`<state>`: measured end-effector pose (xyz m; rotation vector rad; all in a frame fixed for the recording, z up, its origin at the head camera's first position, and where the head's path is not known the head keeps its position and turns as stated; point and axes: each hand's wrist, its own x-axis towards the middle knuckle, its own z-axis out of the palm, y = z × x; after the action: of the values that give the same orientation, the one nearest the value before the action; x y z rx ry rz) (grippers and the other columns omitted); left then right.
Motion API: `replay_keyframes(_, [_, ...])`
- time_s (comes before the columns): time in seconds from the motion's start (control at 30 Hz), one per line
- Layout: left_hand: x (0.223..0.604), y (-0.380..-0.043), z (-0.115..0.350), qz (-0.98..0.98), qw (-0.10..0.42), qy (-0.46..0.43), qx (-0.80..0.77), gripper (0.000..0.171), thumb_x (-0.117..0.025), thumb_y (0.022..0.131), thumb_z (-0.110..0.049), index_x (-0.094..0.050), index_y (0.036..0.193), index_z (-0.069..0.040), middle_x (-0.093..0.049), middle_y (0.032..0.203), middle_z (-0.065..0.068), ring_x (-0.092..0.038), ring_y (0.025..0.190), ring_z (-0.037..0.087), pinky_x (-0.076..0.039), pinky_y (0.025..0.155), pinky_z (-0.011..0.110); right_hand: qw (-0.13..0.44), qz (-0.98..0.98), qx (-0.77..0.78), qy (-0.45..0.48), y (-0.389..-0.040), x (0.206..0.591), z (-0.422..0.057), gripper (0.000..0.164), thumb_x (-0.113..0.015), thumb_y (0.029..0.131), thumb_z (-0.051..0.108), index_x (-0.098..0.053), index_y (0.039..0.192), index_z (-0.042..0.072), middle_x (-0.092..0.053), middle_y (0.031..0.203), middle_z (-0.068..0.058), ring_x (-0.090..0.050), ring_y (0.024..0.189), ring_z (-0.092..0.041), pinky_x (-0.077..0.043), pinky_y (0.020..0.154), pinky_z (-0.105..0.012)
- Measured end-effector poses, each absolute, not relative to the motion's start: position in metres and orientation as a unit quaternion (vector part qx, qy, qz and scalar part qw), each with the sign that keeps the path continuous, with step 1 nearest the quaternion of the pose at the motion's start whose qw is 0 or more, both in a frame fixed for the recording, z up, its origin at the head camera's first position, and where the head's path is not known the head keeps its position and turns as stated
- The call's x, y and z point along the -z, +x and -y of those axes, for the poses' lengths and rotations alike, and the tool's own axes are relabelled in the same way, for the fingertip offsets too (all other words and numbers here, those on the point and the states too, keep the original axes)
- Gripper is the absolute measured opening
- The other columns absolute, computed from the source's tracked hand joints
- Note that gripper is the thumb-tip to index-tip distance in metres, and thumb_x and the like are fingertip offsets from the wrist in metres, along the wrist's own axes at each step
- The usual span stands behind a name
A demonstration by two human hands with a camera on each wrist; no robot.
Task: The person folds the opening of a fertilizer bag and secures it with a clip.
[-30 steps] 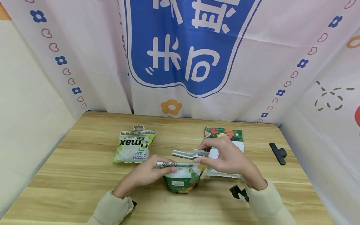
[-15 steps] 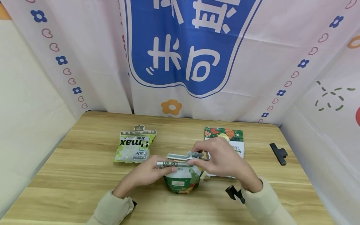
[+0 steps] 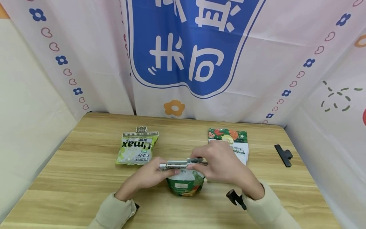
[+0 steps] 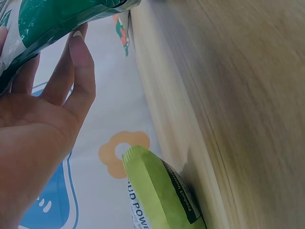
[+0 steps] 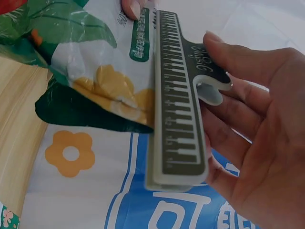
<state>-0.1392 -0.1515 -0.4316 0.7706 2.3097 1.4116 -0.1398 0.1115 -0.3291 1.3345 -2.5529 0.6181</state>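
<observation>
A green and white snack bag [image 3: 183, 184] with its top folded over stands in the middle of the table. My left hand [image 3: 152, 173] grips the fold at its left end, thumb in front; the left wrist view has the fingers behind the bag [image 4: 57, 19]. My right hand [image 3: 221, 162] pinches the handle of a grey bag clip [image 3: 177, 163] with a piano-key print. In the right wrist view the clip [image 5: 178, 95] lies along the folded edge of the bag [image 5: 95, 62], my right hand [image 5: 257, 105] holding its handle between thumb and fingers.
A green Umax bag [image 3: 135, 151] with a piano-key clip [image 3: 140, 133] on top lies at back left. Behind my right hand lies another green and white bag [image 3: 240, 148]. A black clip [image 3: 283, 156] is at the right.
My right hand has moved left and down with the bag clip, bringing it onto the bag's folded top. The left hand has stayed on the fold.
</observation>
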Motion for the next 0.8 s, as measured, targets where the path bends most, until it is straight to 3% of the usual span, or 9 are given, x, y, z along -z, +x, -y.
replay_keyframes(0.33, [0.429, -0.139, 0.149, -0.809, 0.169, 0.257, -0.501, 0.021, -0.072, 0.101, -0.030, -0.081, 0.108, -0.012, -0.066, 0.076, -0.003, -0.043, 0.059, 0.002, -0.041, 0.055, 0.021, 0.100, 0.871, -0.197, 0.439, -0.137, 0.334, -0.100, 0.014, -0.084, 0.091, 0.034, -0.078, 0.085, 0.023, -0.064, 0.061, 0.014, -0.026, 0.048, 0.007, -0.021, 0.047, -0.015])
replay_keyframes(0.5, [0.432, -0.140, 0.150, -0.806, 0.169, 0.257, -0.506, 0.018, -0.073, 0.100, -0.030, -0.081, 0.111, -0.017, -0.070, 0.079, -0.004, -0.044, 0.059, 0.001, -0.042, 0.057, 0.020, 0.103, 0.870, -0.202, 0.437, -0.137, 0.336, -0.098, 0.014, -0.083, 0.091, 0.033, -0.078, 0.085, 0.022, -0.069, 0.064, 0.014, -0.027, 0.048, 0.008, -0.021, 0.047, -0.015])
replay_keyframes(0.8, [0.434, -0.138, 0.150, -0.787, 0.179, 0.259, -0.531, 0.019, -0.074, 0.100, -0.027, -0.081, 0.115, -0.017, -0.079, 0.095, 0.001, -0.056, 0.070, 0.003, -0.049, 0.066, 0.021, 0.114, 0.866, -0.200, 0.445, -0.136, 0.342, -0.093, 0.016, -0.083, 0.091, 0.035, -0.078, 0.085, 0.022, -0.069, 0.063, 0.012, -0.028, 0.047, 0.008, -0.020, 0.046, -0.013])
